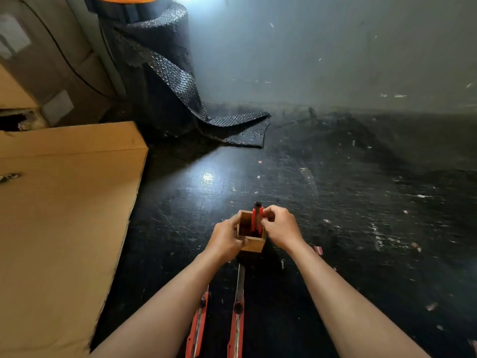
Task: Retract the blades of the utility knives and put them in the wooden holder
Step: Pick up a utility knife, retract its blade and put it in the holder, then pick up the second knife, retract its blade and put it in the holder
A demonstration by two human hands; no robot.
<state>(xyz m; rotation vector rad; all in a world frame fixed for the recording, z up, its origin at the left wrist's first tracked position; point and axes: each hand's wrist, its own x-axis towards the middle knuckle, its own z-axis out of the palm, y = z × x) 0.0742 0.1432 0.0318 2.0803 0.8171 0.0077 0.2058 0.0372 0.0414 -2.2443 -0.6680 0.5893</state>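
Observation:
A small square wooden holder (252, 244) stands on the dark floor in the middle of the view. My left hand (224, 240) grips its left side. A red utility knife (257, 218) stands upright inside the holder, and my right hand (281, 226) pinches its upper part. Two more red utility knives lie on the floor between my forearms: the right one (238, 313) has a long blade extended toward the holder, the left one (198, 329) is partly hidden by my left arm.
A large flat cardboard sheet (59, 215) covers the floor on the left. A black bubble-wrap roll (160, 73) stands at the back, its loose end trailing on the floor. A grey wall rises behind. The scuffed floor has small scraps on it.

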